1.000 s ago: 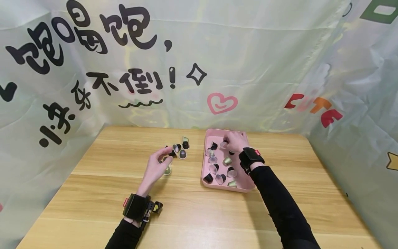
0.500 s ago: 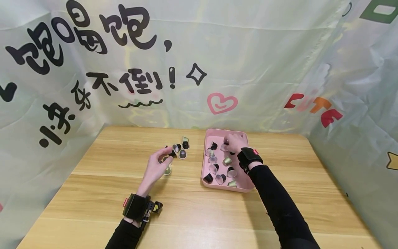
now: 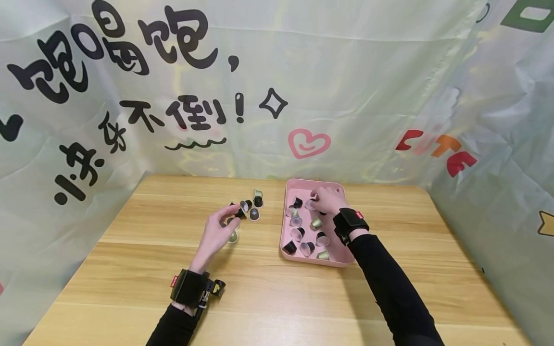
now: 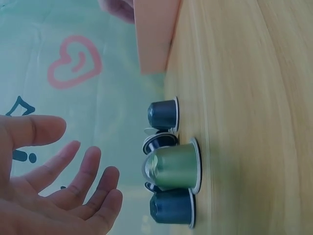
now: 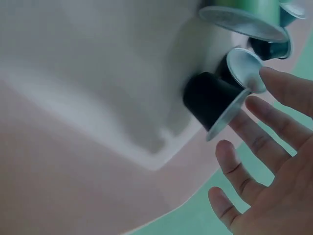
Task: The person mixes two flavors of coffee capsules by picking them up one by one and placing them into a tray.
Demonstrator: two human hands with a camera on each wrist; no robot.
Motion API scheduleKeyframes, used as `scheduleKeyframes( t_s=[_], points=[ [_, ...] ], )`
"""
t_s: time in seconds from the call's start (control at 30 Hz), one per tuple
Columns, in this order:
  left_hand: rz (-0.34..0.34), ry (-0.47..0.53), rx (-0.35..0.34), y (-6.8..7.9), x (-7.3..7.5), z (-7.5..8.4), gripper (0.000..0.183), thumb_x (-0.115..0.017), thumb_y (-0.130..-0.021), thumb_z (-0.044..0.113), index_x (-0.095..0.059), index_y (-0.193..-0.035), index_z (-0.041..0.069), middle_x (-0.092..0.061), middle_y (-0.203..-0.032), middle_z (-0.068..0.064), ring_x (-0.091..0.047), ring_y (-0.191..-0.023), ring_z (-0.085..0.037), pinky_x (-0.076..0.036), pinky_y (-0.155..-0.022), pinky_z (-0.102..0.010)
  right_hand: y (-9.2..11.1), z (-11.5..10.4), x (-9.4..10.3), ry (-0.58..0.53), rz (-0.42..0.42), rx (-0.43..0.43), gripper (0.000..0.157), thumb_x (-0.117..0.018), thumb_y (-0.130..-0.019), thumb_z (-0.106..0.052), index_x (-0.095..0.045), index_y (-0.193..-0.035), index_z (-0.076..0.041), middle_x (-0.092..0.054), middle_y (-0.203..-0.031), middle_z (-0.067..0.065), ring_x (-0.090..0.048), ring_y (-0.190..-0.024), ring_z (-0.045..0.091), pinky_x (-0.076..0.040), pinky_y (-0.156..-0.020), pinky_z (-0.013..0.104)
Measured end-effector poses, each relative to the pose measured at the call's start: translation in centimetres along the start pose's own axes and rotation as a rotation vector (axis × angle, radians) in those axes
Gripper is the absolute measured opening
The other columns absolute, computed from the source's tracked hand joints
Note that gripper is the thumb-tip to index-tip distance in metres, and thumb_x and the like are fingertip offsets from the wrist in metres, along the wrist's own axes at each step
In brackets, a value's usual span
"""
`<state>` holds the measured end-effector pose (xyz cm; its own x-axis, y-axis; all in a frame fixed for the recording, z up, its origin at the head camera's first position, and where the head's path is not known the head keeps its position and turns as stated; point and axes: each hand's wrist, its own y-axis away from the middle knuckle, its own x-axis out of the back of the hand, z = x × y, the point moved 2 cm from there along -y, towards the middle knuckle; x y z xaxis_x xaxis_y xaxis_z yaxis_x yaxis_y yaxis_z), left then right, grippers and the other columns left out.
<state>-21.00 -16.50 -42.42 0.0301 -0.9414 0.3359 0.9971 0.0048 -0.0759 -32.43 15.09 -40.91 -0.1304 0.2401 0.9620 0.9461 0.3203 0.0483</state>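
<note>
In the head view, my left hand (image 3: 219, 230) hovers at a cluster of coffee capsules on the left of the table. The left wrist view shows its fingers loosely spread with nothing in them, apart from a green capsule (image 4: 173, 166) and several dark ones. My right hand (image 3: 330, 199) reaches into the back of a pink tray (image 3: 335, 252). In the right wrist view its fingers are spread out. The thumb and index fingertips lie right at the rim of a pale-faced capsule (image 5: 244, 68); a black capsule (image 5: 210, 100) is close by the fingertips.
Several black and green capsules lie scattered in the tray, among them a green capsule (image 3: 316, 224). Behind the wooden table (image 3: 268, 298) hangs a printed cloth (image 3: 368, 81), which also runs down both sides. The tray stands near the table's back edge.
My right hand shifts only slightly, and the capsule at its fingertips sits a little lower and shows more of its pale face. The left hand has stayed in place.
</note>
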Motion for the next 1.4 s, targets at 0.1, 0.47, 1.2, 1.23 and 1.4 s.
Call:
scheduleKeyframes(
  t_s=[0.1, 0.47, 1.2, 1.23, 1.4],
  points=[
    [-0.003, -0.063, -0.016, 0.1, 0.0, 0.1, 0.044, -0.061, -0.095, 0.008, -0.056, -0.138, 0.002, -0.057, -0.144, -0.022, -0.050, -0.137, -0.039, -0.033, -0.119, -0.059, 0.6, -0.1, 0.2, -0.038, 0.025, 0.001, 0.037, -0.062, -0.097, -0.022, -0.065, -0.130, -0.005, -0.070, -0.125, 0.017, -0.062, -0.119, 0.037, -0.027, -0.114, 0.065],
    [-0.046, -0.305, -0.075, 0.4, 0.0, -0.1, 0.041, -0.064, -0.093, 0.011, -0.061, -0.133, 0.001, -0.063, -0.135, -0.022, -0.057, -0.127, -0.039, -0.041, -0.113, -0.058, 3.7, -0.7, 0.9, -0.155, 0.030, 0.024, 0.044, -0.061, -0.096, -0.022, -0.059, -0.137, -0.006, -0.065, -0.136, 0.017, -0.056, -0.130, 0.042, -0.012, -0.116, 0.073],
    [-0.164, -0.494, 0.006, 0.8, -0.4, -0.4, 0.046, -0.074, -0.084, 0.003, -0.063, -0.128, 0.005, -0.060, -0.132, -0.020, -0.062, -0.107, -0.032, -0.054, -0.095, -0.052, 11.0, -0.2, 1.9, -0.264, 0.296, 0.094, 0.042, -0.068, -0.094, -0.018, -0.061, -0.132, -0.003, -0.063, -0.137, 0.021, -0.054, -0.129, 0.046, -0.025, -0.110, 0.070],
    [-0.166, -0.487, 0.015, 0.9, -0.5, -0.4, 0.046, -0.074, -0.084, 0.003, -0.063, -0.129, 0.005, -0.060, -0.130, -0.019, -0.062, -0.106, -0.030, -0.055, -0.094, -0.049, 11.2, -0.1, 1.9, -0.260, 0.306, 0.090, 0.042, -0.068, -0.094, -0.018, -0.061, -0.132, -0.003, -0.062, -0.137, 0.022, -0.054, -0.129, 0.047, -0.025, -0.111, 0.071],
    [-0.190, -0.459, 0.028, 0.9, -0.5, -0.5, 0.046, -0.072, -0.083, -0.002, -0.064, -0.128, 0.004, -0.064, -0.123, -0.018, -0.062, -0.103, -0.027, -0.056, -0.092, -0.045, 12.0, 0.8, 1.3, -0.259, 0.334, 0.072, 0.041, -0.067, -0.094, -0.018, -0.061, -0.132, -0.002, -0.061, -0.137, 0.025, -0.051, -0.131, 0.049, -0.024, -0.112, 0.072]
  ],
)
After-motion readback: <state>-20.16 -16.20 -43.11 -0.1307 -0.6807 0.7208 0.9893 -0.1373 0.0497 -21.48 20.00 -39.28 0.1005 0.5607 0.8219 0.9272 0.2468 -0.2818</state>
